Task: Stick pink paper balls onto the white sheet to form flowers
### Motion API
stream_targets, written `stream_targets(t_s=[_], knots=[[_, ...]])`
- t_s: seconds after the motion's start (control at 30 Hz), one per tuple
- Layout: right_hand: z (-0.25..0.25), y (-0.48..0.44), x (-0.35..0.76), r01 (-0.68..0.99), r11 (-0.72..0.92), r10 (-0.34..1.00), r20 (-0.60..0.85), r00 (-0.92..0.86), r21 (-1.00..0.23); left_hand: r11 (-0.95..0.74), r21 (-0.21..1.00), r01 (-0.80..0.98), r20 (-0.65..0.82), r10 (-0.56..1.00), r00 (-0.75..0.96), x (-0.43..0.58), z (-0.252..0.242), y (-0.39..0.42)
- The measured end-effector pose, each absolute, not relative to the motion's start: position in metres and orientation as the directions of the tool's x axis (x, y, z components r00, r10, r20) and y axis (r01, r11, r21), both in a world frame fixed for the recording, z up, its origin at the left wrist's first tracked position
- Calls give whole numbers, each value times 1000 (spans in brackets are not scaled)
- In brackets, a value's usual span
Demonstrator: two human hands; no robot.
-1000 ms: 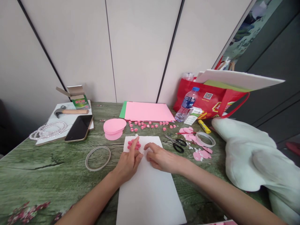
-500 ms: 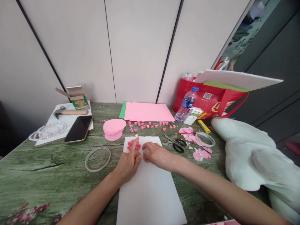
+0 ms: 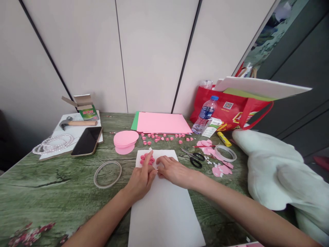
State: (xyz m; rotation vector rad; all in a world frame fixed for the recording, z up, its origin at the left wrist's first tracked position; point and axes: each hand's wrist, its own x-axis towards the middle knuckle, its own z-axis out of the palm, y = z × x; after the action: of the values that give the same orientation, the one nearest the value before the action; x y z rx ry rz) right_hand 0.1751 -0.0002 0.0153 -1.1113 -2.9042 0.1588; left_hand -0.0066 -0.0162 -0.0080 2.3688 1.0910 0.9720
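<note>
A white sheet of paper (image 3: 164,209) lies lengthwise on the green table in front of me. Near its far end sits a cluster of small pink paper rolls (image 3: 146,158). My left hand (image 3: 141,180) rests on the sheet with its forefinger stretched out, the tip pressing on the cluster. My right hand (image 3: 173,169) lies just right of it, fingers curled and pinched together next to the cluster; whether anything is between the fingertips I cannot make out.
Loose pink rolls (image 3: 164,137), a stack of pink circles (image 3: 125,140), pink and green sheets (image 3: 160,122), scissors (image 3: 194,157), tape rings (image 3: 107,173) (image 3: 226,152), a phone (image 3: 86,140), a hammer (image 3: 77,122), beads (image 3: 52,142), a bottle (image 3: 205,115), a red bag (image 3: 231,109), white cloth (image 3: 280,171).
My right hand has slid left, up against the left hand and the pink cluster, and stayed there. The left hand has not moved.
</note>
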Motion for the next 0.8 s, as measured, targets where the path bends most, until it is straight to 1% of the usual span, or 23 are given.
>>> stream_targets(t_s=[0.23,0.4,0.57,0.63,0.73,0.8], knots=[[14,-4,176,644,759,649,22,-761,-97,-614,574,542,410,788,459,-6,-6,-18],[19,-7,181,640,754,652,44,-757,-149,-610,575,546,402,791,460,-6,-6,-17],[27,-17,190,598,781,618,91,-781,-179,-630,559,539,424,776,467,-6,-7,-17],[29,-23,198,614,761,642,106,-760,-209,-628,562,538,423,777,466,-7,-7,-17],[31,-28,222,688,681,727,115,-677,-250,-612,572,546,407,790,459,-6,-6,-17],[32,-26,244,740,635,770,103,-630,-220,-594,583,555,385,803,455,-6,-5,-17]])
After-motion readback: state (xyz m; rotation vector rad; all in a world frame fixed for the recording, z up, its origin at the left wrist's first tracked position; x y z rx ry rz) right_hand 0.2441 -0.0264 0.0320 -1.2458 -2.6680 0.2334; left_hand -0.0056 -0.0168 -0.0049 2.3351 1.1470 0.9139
